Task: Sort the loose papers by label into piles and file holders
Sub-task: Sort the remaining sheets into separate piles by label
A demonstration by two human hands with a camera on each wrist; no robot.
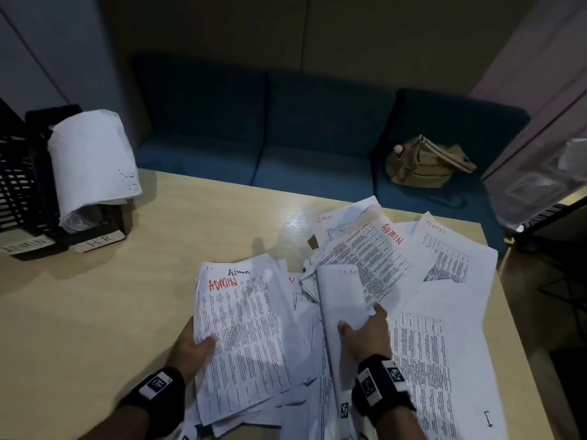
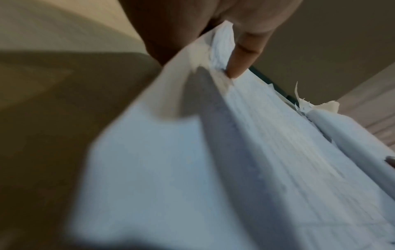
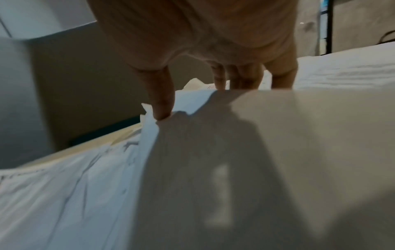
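A stack of printed papers [image 1: 244,338] marked ADMIN in red is held at its left edge by my left hand [image 1: 193,344], thumb on top, fingers hidden beneath. The left wrist view shows that thumb [image 2: 241,62] pressing the stack [image 2: 192,169]. My right hand [image 1: 365,331] pinches a blank-backed sheet [image 1: 341,300] lifted from the loose spread of ADMIN papers [image 1: 438,268] on the right. In the right wrist view the thumb [image 3: 162,101] lies on this sheet [image 3: 256,152], fingers behind it. Black file holders [image 1: 28,192] labelled ADMIN and HR stand far left.
A curled white sheet [image 1: 92,160] hangs out of the HR holder. The beige table [image 1: 95,312] has bare surface at left and centre. Behind it runs a blue sofa [image 1: 286,138] with a khaki bag [image 1: 425,163].
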